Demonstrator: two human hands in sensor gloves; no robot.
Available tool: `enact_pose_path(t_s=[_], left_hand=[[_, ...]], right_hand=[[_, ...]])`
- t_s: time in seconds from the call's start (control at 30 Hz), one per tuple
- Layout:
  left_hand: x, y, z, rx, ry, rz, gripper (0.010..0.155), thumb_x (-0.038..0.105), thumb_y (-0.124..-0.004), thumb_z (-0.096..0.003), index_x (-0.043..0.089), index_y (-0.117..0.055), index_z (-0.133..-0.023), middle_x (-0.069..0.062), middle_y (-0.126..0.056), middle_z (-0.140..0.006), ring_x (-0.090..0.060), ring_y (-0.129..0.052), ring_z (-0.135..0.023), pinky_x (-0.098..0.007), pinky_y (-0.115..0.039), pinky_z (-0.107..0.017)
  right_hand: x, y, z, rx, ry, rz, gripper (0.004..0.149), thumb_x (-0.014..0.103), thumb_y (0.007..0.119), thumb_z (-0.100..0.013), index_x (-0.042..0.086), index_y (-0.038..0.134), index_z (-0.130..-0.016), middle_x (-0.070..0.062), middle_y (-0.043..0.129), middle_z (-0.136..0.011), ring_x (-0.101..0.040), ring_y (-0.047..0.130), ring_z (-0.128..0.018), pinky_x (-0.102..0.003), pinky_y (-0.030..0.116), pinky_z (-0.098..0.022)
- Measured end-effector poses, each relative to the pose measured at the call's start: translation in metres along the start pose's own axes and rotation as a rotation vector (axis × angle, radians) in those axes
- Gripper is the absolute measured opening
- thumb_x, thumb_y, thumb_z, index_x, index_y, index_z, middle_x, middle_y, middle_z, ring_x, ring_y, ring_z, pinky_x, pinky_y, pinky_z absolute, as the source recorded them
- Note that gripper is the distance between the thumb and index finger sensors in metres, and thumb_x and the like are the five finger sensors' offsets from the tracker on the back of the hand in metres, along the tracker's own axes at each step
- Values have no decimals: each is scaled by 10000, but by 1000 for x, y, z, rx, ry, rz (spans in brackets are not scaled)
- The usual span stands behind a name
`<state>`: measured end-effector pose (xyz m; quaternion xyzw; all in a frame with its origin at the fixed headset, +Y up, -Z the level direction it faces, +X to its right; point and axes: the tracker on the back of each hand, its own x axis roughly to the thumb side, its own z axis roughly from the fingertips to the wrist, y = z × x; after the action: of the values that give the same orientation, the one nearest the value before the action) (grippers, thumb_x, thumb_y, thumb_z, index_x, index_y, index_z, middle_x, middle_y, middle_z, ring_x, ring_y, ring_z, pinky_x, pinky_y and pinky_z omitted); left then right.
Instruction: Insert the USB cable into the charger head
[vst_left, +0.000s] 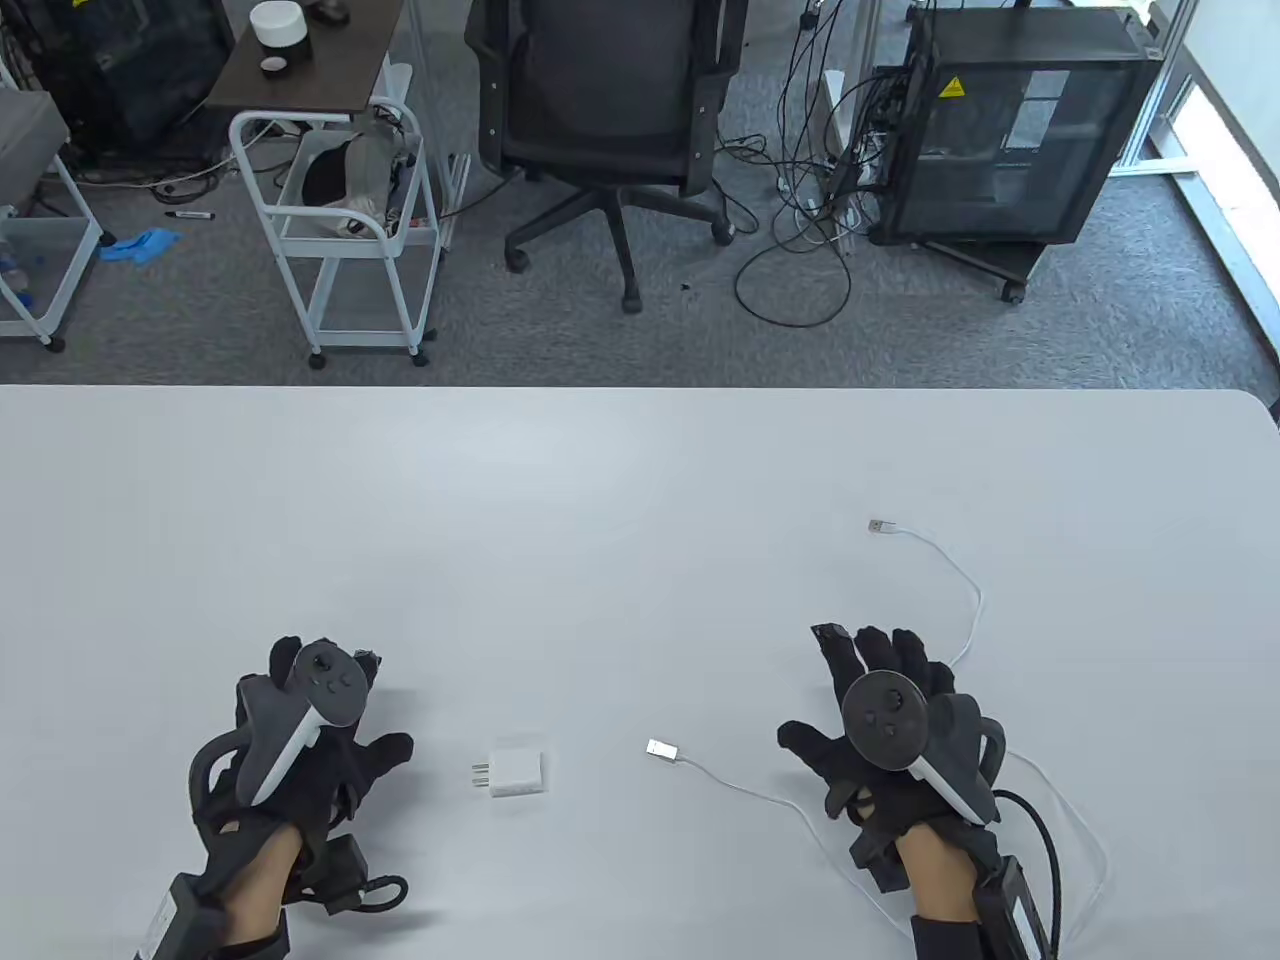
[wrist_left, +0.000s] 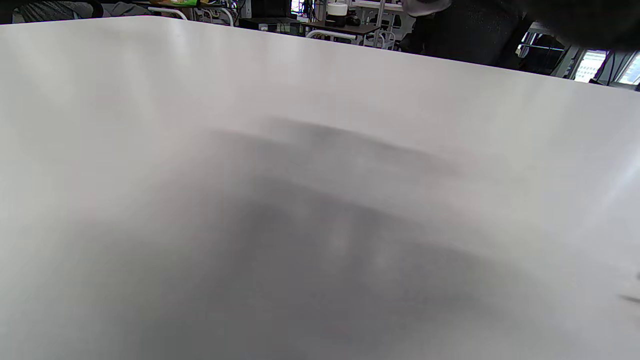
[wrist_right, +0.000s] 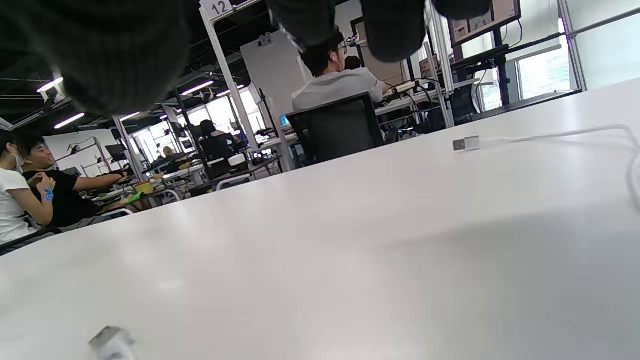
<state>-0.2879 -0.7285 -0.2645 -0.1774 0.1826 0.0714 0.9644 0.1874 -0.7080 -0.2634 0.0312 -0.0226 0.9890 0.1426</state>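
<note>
A white charger head lies flat on the table with its prongs pointing left. A white USB cable loops across the right side. Its near plug lies right of the charger and shows blurred in the right wrist view. Its far plug lies further back and also shows in the right wrist view. My left hand rests on the table left of the charger, holding nothing. My right hand rests flat with fingers spread, right of the near plug, over the cable.
The white table ends at its far edge, with an office chair, a white cart and a black cabinet on the floor beyond. The left wrist view shows only bare table surface.
</note>
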Motion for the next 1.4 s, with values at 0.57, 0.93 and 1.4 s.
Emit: enact_pose_path(t_s=[0.57,0.93,1.4], left_hand=[[2,-1,-1,-7,-14,-11,958,676,-726,-85,564,-364,-964,254,-242,-1189,-56,-79,-1190,-393,-147,-949],[18,-12,2,-95,-117,-66,976,690,-721,-71,526,-379,-970,219,-291,-1190,-96,-140,-1190,-420,-200,-933],[93,-39,40,-7,-479,-192,1022,710,-723,-61,429,-383,-983,143,-381,-1173,-173,-308,-1171,-444,-324,-896]], right_hand=[[1,1,0,19,-1,-15,972,671,730,-262,235,379,-1057,-231,496,-1141,-539,395,-1013,-695,346,-680],[2,2,-1,29,-7,-24,972,668,732,-264,229,381,-1057,-236,489,-1141,-540,394,-1014,-695,348,-680],[8,7,-2,61,-22,-20,973,665,733,-264,217,387,-1055,-237,499,-1138,-540,396,-1013,-694,352,-680]])
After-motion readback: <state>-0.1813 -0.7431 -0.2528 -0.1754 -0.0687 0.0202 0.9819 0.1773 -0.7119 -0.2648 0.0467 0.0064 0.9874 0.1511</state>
